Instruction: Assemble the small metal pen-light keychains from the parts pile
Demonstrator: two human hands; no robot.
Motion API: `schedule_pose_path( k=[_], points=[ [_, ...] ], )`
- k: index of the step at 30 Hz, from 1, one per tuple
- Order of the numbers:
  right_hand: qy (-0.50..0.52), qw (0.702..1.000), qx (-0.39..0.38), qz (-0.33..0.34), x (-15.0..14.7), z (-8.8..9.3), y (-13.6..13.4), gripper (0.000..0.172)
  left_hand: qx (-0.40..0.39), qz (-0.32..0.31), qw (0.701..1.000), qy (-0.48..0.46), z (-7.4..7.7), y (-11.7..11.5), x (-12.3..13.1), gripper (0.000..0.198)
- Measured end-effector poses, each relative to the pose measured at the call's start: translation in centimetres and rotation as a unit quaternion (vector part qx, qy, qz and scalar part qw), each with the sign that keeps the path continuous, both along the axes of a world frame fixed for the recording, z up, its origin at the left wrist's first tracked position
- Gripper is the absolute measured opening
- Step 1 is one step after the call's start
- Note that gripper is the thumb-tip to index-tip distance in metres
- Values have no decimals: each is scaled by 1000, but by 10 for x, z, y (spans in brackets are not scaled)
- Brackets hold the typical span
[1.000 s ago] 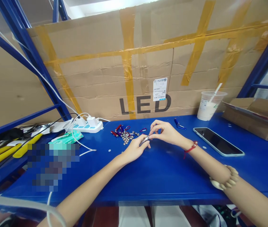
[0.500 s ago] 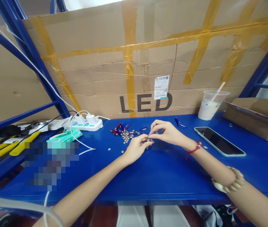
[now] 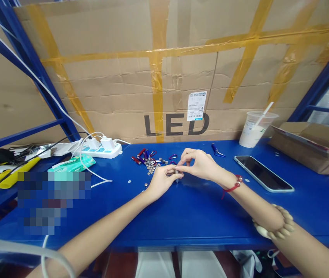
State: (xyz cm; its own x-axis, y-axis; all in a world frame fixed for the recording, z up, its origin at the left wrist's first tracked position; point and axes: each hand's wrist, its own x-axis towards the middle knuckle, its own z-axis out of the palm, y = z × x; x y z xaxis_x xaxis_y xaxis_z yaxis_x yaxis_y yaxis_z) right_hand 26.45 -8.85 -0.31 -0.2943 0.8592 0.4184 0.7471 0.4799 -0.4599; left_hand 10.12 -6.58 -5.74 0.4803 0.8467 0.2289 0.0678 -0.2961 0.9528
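As left hand [image 3: 161,183] clamps a small silvery piece [image 3: 177,177], right hand [image 3: 200,165], fingertips together, at its top

Looks like a small workshop or storeroom; shows blue metal racking [image 3: 322,85], a blue worktop [image 3: 199,220], taped cardboard [image 3: 118,96] marked LED and a power strip [image 3: 113,153].

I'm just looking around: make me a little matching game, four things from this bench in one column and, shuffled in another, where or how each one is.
1. left hand
2. metal discs
3. phone
4. cup

A. loosely clustered beside red tubes
B. has a white straw in it
C. closed around a small silvery piece
D. flat on the blue table, dark screen facing up

Right pairs: 1-C, 2-A, 3-D, 4-B
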Motion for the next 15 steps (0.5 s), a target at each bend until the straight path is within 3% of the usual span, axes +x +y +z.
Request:
schedule_pose_path(
  k=[10,15],
  points=[
    [22,1000,-21,6,0,-1,3,23,-34,-25,999,-34,3,2,1,26],
    [71,996,-42,43,2,-9,6,19,-50,-30,997,-49,4,3,2,29]
  ],
)
